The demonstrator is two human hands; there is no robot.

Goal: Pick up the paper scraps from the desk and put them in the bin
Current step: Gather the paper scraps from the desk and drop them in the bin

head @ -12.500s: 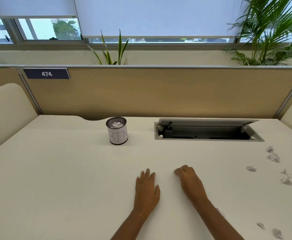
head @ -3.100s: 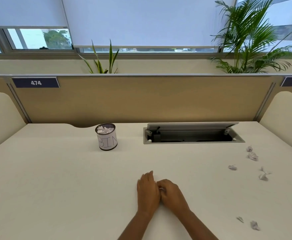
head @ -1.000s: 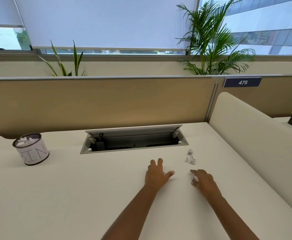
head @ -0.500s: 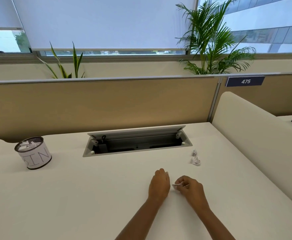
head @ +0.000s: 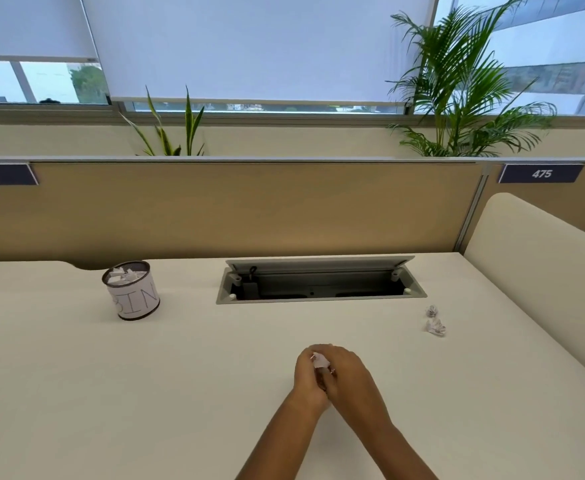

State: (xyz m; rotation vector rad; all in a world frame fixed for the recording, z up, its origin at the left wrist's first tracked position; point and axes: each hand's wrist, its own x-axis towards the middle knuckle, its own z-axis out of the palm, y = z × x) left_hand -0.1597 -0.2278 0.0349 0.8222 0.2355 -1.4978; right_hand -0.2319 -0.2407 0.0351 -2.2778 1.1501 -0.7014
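My left hand [head: 307,377] and my right hand [head: 348,375] are pressed together over the middle of the cream desk [head: 76,393], and a crumpled paper scrap [head: 319,361] shows between their fingers. I cannot tell which hand holds it more. The bin [head: 132,290], a small round cup labelled BIN with paper scraps inside, stands at the back left, well away from both hands. Two more crumpled scraps lie on the desk to the right, the farther scrap [head: 432,310] and the nearer scrap [head: 435,327].
An open cable tray [head: 318,280] with a raised lid is sunk into the desk behind the hands. A tan partition [head: 249,209] closes the back, and a cream side divider [head: 540,271] bounds the right edge.
The hands have drawn back toward me and closed together around paper scraps they gathered. The view has swung left, so the bin sits nearer the middle.
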